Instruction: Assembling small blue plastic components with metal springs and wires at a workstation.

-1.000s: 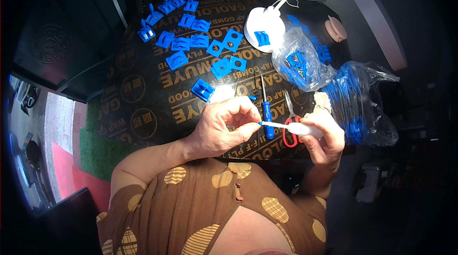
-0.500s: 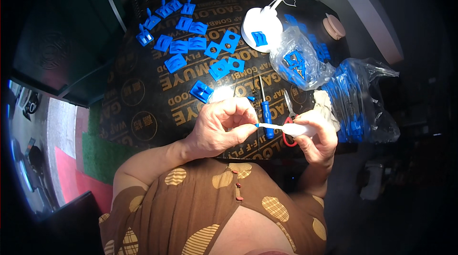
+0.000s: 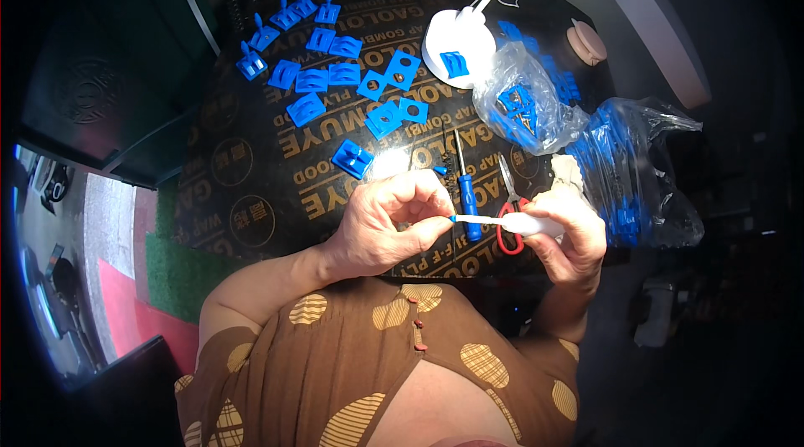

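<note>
My left hand (image 3: 387, 225) is closed, its thumb and forefinger pinching a tiny blue piece (image 3: 453, 218). My right hand (image 3: 576, 233) grips a small white squeeze bottle (image 3: 529, 225) lying sideways. Its thin nozzle (image 3: 479, 219) points left and ends at the blue piece; whether they touch is too small to tell. Just beyond the hands lie a blue-handled screwdriver (image 3: 468, 204) and red-handled scissors (image 3: 507, 213), the latter partly behind the bottle. A blue square part (image 3: 353, 159) sits beyond my left hand, near a small blue tip (image 3: 440, 171).
Several blue plates and clips (image 3: 312, 81) spread over the dark printed board (image 3: 285, 166), some upright with pointed pegs (image 3: 261, 32). A lit white lamp (image 3: 435, 41) stands at the back. Clear bags of blue parts (image 3: 615, 171) lie right, near a pale cloth (image 3: 566, 171) and pinkish round lid (image 3: 586, 43).
My right hand has shifted slightly to the right with the white bottle, showing more of the scissors' handle. My left hand keeps its pinch in nearly the same place.
</note>
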Motion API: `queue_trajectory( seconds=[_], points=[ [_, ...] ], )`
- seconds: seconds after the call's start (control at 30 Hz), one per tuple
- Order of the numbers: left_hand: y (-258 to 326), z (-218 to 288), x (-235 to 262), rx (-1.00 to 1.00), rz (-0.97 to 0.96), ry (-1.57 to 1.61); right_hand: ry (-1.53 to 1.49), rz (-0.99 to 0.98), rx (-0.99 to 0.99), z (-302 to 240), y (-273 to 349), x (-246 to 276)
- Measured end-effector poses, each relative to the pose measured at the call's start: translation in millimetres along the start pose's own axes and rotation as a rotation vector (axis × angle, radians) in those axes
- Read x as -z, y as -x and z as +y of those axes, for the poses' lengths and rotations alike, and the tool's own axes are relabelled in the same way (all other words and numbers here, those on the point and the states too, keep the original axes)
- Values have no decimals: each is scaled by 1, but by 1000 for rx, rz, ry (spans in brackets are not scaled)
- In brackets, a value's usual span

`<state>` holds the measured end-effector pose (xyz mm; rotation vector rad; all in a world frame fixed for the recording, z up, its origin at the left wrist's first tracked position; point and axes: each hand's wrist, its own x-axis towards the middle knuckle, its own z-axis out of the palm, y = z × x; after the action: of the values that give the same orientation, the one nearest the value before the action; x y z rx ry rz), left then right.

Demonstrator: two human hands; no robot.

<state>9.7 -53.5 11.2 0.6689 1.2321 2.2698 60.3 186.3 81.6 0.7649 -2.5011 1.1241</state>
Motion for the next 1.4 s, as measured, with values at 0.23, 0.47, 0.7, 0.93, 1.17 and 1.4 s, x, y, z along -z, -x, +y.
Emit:
queue_trajectory(
  seconds=[0.23, 0.47, 0.7, 0.93, 1.17, 1.4],
  points=[
    [-1, 0, 0, -6, -1, -11, 39, -4, 26, -2, -3, 2],
    [0, -1, 0, 5, 3, -21, 58, -14, 30, -2, -4, 4],
    [0, 0, 0, 1, 10, -21, 64, -29, 42, -3, -4, 6],
    [0, -2, 1, -5, 5, -29, 64, -56, 46, -3, -7, 8],
    [0, -2, 0, -30, 2, -26, 72, -65, 51, -4, -8, 9],
    [-1, -1, 0, -18, -4, 8, 67, -67, 59, -2, -7, 10]
  ],
)
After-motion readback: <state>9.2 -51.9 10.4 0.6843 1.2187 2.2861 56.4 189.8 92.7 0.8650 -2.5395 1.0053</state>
